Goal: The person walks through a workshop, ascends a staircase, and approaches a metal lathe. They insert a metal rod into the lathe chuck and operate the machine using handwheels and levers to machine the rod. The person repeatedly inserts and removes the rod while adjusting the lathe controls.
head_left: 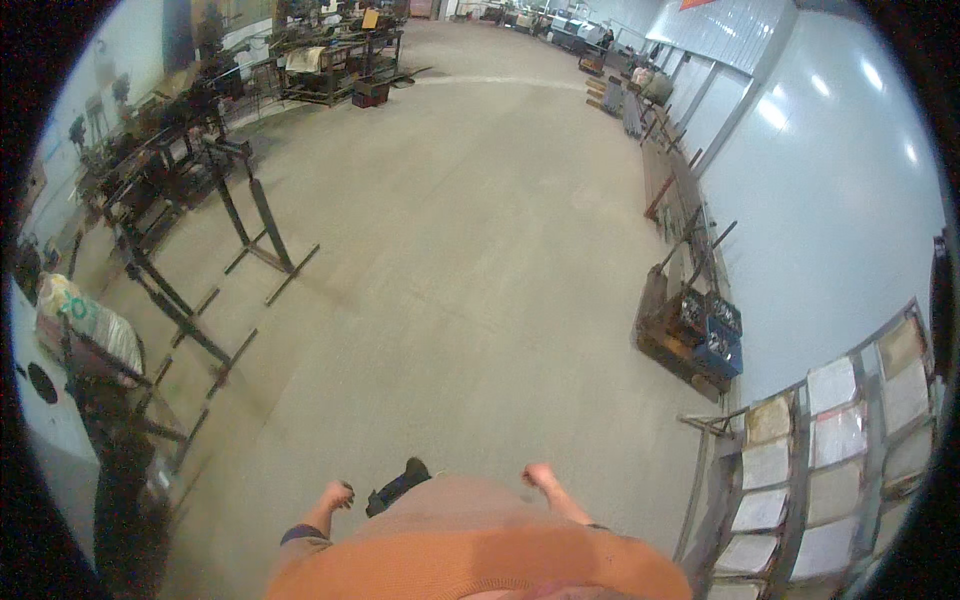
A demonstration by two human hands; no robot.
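My left hand (337, 494) loosely curled, holding nothing. My right hand (541, 475) fisted, empty too. Nearest thing: my dark shoe (397, 485) on concrete floor (450, 250), between hands, long axis pointing up-right.

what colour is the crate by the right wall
Blue crate, seen in the head view.

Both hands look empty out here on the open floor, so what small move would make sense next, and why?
Probably a step ahead over the bare concrete floor. The left hand and right hand seem to hold nothing and touch nothing; the metal stands to the left and the blue crate by the right wall are out of reach.
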